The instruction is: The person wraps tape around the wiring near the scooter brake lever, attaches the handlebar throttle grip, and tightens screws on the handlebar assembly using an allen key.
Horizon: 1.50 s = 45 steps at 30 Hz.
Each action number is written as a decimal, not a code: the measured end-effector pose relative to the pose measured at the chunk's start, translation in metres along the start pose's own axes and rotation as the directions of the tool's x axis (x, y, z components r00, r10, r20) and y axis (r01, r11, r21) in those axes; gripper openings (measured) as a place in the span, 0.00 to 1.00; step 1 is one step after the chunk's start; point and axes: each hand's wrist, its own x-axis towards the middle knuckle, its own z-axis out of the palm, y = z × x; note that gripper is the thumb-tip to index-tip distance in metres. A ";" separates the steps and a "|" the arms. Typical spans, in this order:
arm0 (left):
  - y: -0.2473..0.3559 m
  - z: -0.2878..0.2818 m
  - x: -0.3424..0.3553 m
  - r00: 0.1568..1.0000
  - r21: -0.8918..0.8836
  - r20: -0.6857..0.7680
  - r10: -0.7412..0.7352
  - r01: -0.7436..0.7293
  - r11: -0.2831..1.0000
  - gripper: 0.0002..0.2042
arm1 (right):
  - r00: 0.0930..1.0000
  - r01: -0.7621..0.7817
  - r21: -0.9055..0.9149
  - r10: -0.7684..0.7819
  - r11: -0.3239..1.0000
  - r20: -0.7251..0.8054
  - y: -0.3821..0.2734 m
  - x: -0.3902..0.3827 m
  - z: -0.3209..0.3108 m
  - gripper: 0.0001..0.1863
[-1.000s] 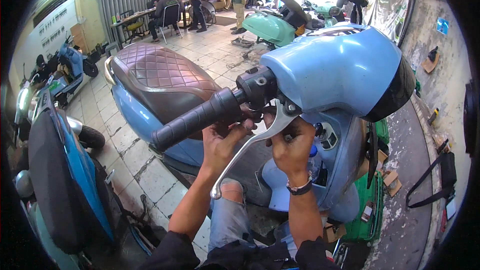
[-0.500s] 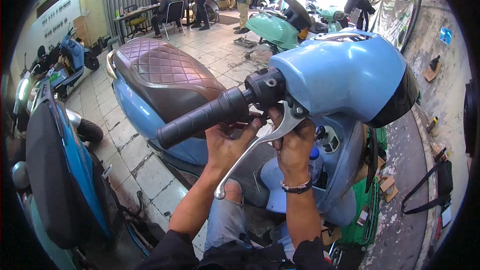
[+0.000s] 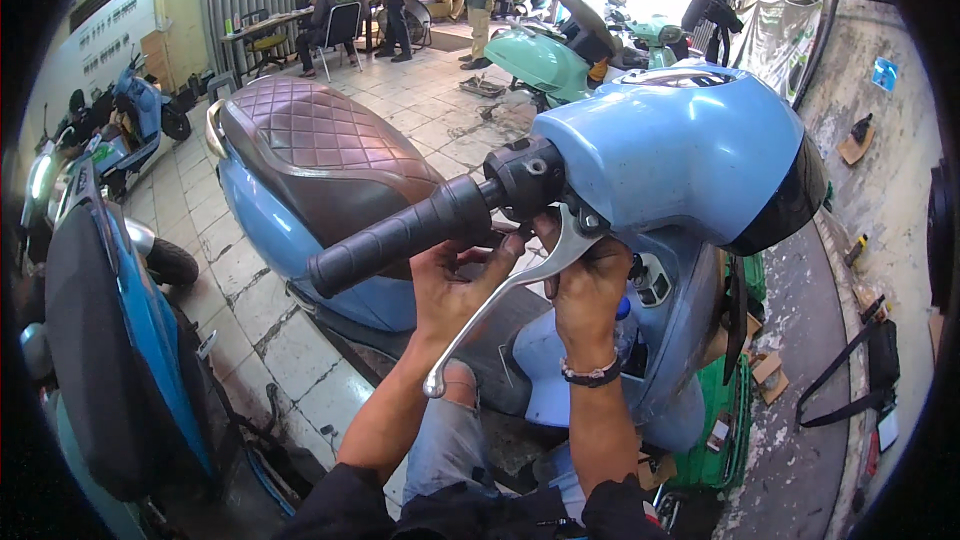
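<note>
A blue scooter's handlebar stands before me, with a black ribbed grip (image 3: 385, 240), a dark switch housing (image 3: 525, 178) and a curved silver brake lever (image 3: 490, 312). Beneath the grip and housing, my left hand (image 3: 455, 285) is closed, thumb pointing toward the housing; whatever it pinches is hidden. My right hand (image 3: 588, 290) is bent up behind the lever's pivot, fingers closed under the housing. The lever and the blue headlight cowl (image 3: 680, 150) cover part of it, so its hold cannot be made out.
The scooter's brown quilted seat (image 3: 320, 135) lies beyond my left hand. A black-seated scooter (image 3: 125, 340) stands close on the left, a mint-green scooter (image 3: 535, 62) farther back. Green crates (image 3: 715, 430) and a black strapped bag (image 3: 882, 355) lie at right. Several people are in the background.
The view has shifted slightly, so the scooter sits a little farther left in the picture. Both hands stay under the switch housing, with only small finger movement.
</note>
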 end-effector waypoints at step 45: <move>0.027 0.006 0.006 0.985 -0.063 0.029 -0.170 0.172 0.983 0.11 | 0.683 0.714 -0.607 -0.537 0.348 0.495 0.014 -0.014 -0.048 0.08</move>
